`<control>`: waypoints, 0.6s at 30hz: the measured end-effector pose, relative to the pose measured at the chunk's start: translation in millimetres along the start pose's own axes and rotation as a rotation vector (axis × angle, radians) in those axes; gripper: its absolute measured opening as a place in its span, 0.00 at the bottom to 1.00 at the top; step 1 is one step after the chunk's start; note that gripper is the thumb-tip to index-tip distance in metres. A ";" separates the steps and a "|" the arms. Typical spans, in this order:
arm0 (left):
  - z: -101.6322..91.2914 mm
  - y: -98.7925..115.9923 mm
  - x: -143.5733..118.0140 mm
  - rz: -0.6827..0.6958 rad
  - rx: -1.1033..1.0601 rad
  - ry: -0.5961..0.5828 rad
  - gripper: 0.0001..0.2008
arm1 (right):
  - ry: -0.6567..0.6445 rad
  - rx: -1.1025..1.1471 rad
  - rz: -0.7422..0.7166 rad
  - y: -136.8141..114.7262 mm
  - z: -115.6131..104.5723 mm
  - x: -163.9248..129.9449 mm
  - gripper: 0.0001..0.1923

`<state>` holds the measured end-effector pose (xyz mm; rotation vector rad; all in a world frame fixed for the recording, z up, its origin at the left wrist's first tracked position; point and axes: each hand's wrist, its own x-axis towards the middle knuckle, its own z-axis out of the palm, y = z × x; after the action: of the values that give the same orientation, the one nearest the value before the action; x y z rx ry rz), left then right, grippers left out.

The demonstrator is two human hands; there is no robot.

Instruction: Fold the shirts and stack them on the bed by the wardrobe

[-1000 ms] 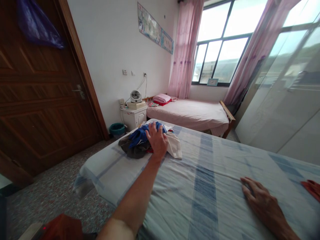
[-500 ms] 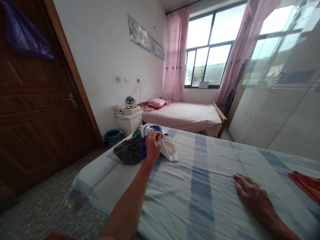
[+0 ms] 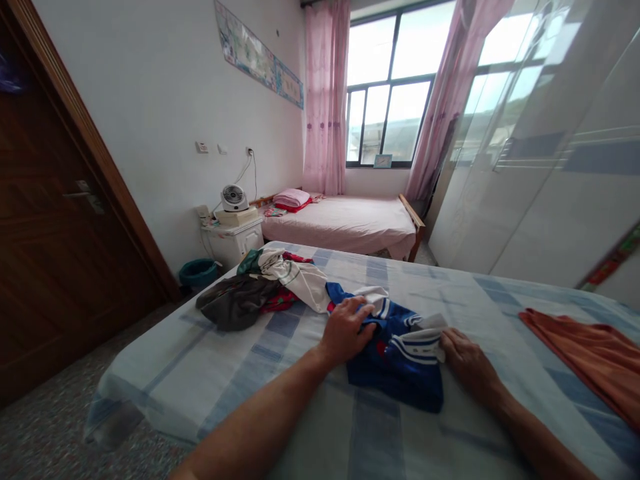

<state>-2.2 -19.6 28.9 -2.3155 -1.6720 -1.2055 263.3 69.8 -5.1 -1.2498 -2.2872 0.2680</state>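
Note:
A crumpled blue garment with white, blue-striped edging lies on the bed in front of me. My left hand is on its left side, with fingers curled over the blue cloth and thumb toward me. At the other end, my right hand pinches the white striped edge; its fingertips are partly hidden by the fabric. Left of my hands is a heap of clothes, with a white garment, a dark grey garment and a red patterned piece.
The bed has a pale blue checked sheet. An orange-brown cloth lies at the right. Beyond are a pink bed, a white nightstand with a fan, a teal bin and a glossy wardrobe.
My left hand has brought the blue garment from the heap toward the right. My right hand, earlier flat on the sheet, now grips its white edge. The view has turned right.

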 end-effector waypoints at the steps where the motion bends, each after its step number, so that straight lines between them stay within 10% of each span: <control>1: 1.3 -7.8 0.7 -0.031 0.013 -0.019 0.19 | 0.005 0.063 -0.006 -3.6 -2.9 0.1 0.22; 11: 17.2 -18.5 -0.8 -0.034 -0.065 -0.142 0.07 | -0.045 0.191 0.010 -25.4 -7.8 -8.4 0.16; 18: -8.4 -38.9 10.4 -0.567 -0.480 0.477 0.12 | 0.326 0.435 0.394 5.6 -15.9 -2.0 0.20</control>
<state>-37.7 1.1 26.0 -1.5253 -2.0601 -2.2587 276.6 70.1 5.4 -1.3773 -1.5893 0.6140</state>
